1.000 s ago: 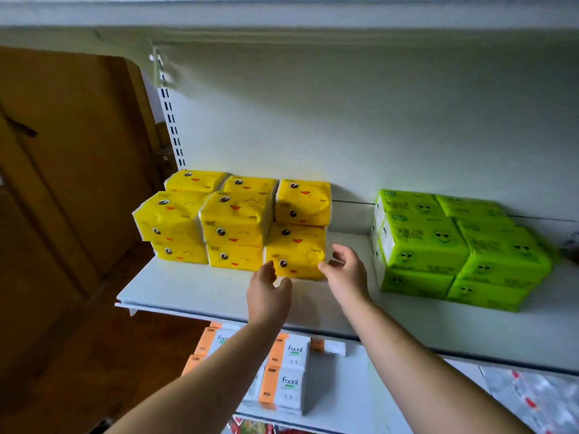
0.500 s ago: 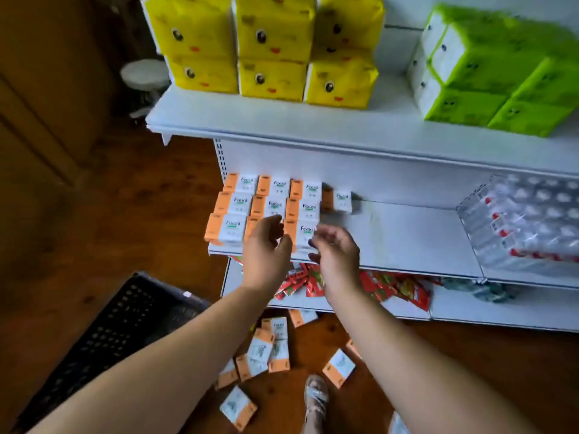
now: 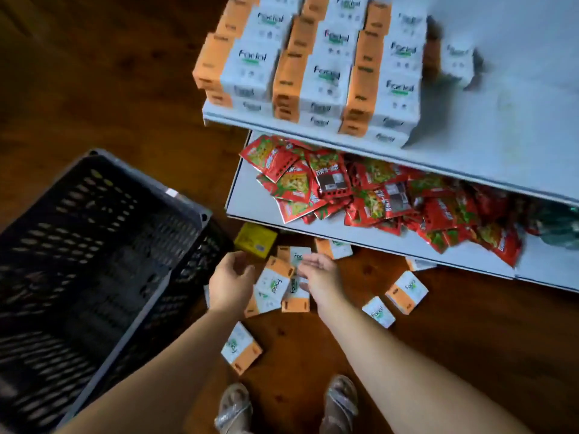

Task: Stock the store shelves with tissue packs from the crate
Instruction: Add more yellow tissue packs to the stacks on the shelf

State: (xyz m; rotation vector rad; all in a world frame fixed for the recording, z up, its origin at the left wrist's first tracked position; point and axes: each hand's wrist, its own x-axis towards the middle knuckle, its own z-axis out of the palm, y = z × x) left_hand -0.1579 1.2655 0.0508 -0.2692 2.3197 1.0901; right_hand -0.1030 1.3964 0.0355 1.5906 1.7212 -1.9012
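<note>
Overhead, the head view looks down on a dark wooden floor [image 3: 470, 355]. A black slatted crate [image 3: 103, 220] stands on it at left; no packs can be made out inside. At right rises a white shelf unit. Its upper shelf [image 3: 501, 120] carries stacked tissue packs [image 3: 326, 76], white with orange ends, in three rows reaching the front edge, with one lone pack [image 3: 456, 62] just beside them. The lower shelf [image 3: 247, 198] holds a loose heap of red snack packets [image 3: 376, 195]. Loose packs [image 3: 275, 283] of the same tissue lie scattered on the floor between crate and shelf unit, most in a small overlapping pile, others [image 3: 405, 291] apart to the right. The left hand [image 3: 230, 286] and right hand [image 3: 322, 280] reach over that pile, the left fingers [image 3: 241, 256] loosely curved and the right fingers [image 3: 308, 261] nearly straight; neither hand grips anything, and contact with the packs cannot be judged. A yellow pack [image 3: 255, 240] lies beside the crate's corner, below the lower shelf's edge. Two sandalled feet [image 3: 233, 408] appear at the bottom edge.
</note>
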